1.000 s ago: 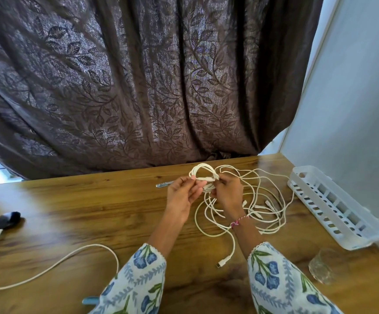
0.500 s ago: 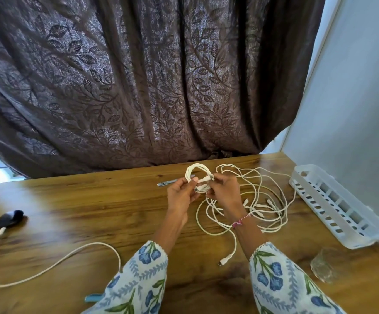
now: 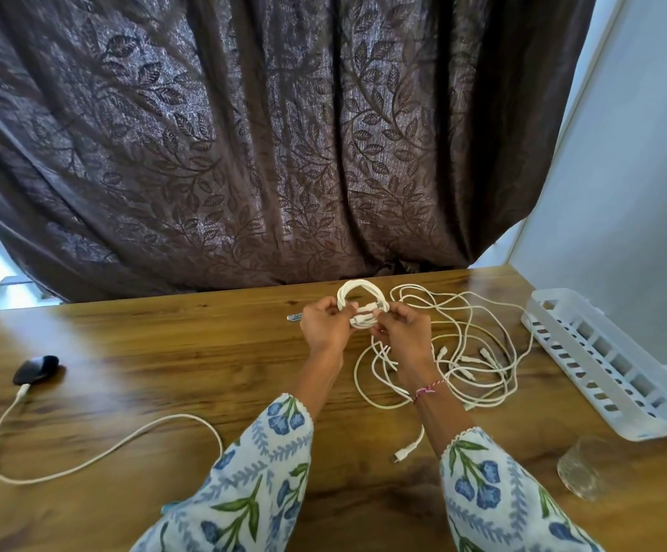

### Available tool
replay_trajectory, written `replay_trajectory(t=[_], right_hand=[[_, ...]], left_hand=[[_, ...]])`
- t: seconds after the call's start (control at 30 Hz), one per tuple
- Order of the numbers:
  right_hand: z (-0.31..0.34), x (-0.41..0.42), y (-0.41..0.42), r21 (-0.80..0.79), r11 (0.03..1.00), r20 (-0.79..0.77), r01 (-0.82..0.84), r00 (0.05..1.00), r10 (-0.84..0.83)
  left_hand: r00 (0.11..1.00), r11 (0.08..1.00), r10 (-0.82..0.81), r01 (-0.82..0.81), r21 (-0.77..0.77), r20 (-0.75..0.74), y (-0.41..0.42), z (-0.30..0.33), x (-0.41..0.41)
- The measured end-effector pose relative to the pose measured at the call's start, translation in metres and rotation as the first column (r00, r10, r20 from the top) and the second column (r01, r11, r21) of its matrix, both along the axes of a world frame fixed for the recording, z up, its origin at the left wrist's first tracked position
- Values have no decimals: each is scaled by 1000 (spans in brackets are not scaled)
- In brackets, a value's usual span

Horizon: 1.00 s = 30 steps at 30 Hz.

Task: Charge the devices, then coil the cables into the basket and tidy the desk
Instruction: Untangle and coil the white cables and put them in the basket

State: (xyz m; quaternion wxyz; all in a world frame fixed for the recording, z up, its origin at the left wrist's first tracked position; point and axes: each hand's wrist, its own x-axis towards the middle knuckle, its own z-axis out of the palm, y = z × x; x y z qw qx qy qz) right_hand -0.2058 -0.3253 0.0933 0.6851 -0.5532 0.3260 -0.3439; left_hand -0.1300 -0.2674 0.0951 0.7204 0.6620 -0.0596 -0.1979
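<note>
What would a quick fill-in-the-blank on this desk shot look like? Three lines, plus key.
1. Both hands hold a coiled white ____ above the desk.
2. The white basket lies at the desk's ____ edge.
3. The black device at the left has a cable ____ into it.

Missing words: cable; right; plugged

From my remote seat the desk (image 3: 164,352) reads as varnished wood, glossy, with strong grain and window glare. The curtain (image 3: 284,133) is dark woven cloth with a faint sheen on its leaf pattern. The basket (image 3: 602,372) looks like white moulded plastic — smooth, slotted. The coiled cable (image 3: 357,302) and the loose cables (image 3: 475,352) seem matt white, rubbery. The plugged-in device (image 3: 35,369) is black and smooth, slightly shiny. I see a clear glass (image 3: 584,468) — and printed cotton-like sleeves (image 3: 260,472).
</note>
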Motion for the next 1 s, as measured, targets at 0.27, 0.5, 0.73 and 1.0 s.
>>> replay_trajectory(t=[0.27, 0.5, 0.73, 1.0], right_hand=[[-3, -1, -2, 42, 996, 18, 85, 996, -85], [1, 2, -5, 181, 976, -33, 122, 992, -118], [2, 3, -6, 420, 908, 54, 4, 998, -30], [3, -10, -13, 217, 976, 20, 27, 999, -32]], left_hand=[[998, 997, -59, 58, 50, 19, -4, -7, -1], [993, 991, -81, 71, 110, 88, -4, -5, -3], [961, 960, -273, 275, 48, -43, -1, 5, -2], [968, 954, -251, 247, 168, 6, 1, 0, 0]])
